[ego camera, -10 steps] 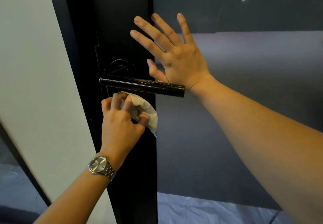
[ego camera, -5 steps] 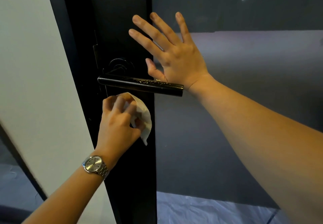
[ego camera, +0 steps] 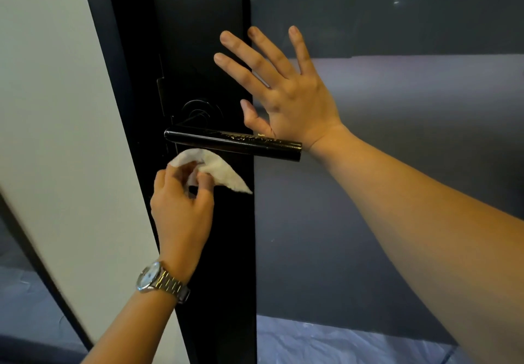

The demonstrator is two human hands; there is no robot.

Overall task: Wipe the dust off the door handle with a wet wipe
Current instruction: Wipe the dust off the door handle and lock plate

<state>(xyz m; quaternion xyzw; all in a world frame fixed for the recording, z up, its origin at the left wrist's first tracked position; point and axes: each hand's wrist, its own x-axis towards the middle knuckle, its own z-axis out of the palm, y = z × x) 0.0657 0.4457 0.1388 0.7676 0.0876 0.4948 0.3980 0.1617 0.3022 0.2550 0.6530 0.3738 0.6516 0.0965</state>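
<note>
Head view: nearest, the left hand (ego camera: pixel 181 210), wristwatch (ego camera: pixel 161 280) below it, pinches a white wet wipe (ego camera: pixel 218 169) just under the dusty black door handle (ego camera: pixel 232 143); beyond, the right hand (ego camera: pixel 286 91) lies spread flat against the door (ego camera: pixel 204 37).

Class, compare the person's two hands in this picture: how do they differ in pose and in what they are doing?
The left hand is curled, pinching a white wet wipe; the right hand is open, fingers spread, holding nothing. The left hand sits below the door handle, the right hand above it. The left wrist wears a watch; the right wrist is bare. Both are raised near the handle.
</note>
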